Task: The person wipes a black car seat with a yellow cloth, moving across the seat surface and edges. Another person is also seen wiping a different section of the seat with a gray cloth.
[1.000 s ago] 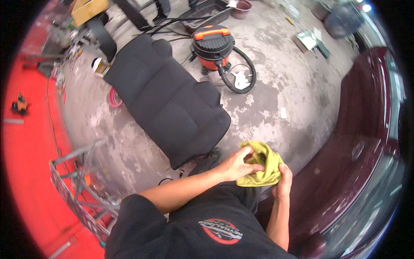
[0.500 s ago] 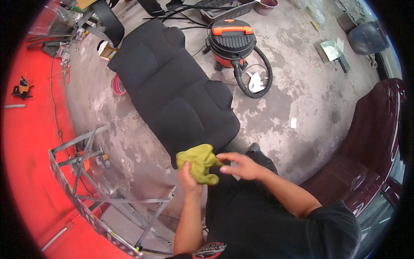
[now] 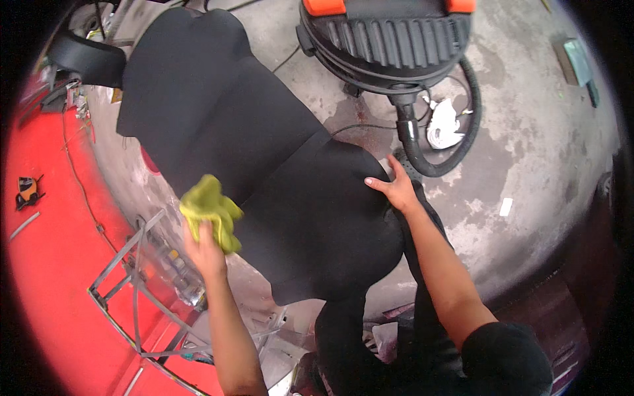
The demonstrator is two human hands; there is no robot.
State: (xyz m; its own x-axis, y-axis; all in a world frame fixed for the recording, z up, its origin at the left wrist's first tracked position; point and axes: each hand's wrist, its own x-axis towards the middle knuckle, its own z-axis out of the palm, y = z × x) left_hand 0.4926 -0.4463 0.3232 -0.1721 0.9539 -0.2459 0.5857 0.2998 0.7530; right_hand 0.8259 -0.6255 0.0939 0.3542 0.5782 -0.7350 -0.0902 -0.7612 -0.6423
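A black fabric car seat backrest (image 3: 277, 178) lies slanting across the floor in front of me. My left hand (image 3: 207, 251) is closed around a crumpled yellow-green cloth (image 3: 214, 214), over the seat's left edge. At the right edge of the seat is my right hand (image 3: 399, 191), thumb and fingers spread, the thumb at the black fabric. Nothing shows in its grasp, though part of the fingers is out of sight.
A black and orange vacuum cleaner (image 3: 389, 49) stands beyond the seat, its hose (image 3: 472, 125) curving round a white crumpled thing (image 3: 446, 125). A metal folding frame (image 3: 139, 284) is at the lower left, by the red floor (image 3: 53, 264). Dark red car bodywork (image 3: 548, 317) borders the right.
I have leaned in closer over the seat. My left hand has carried the cloth leftward, and my right hand has left it and moved to the seat's right edge.
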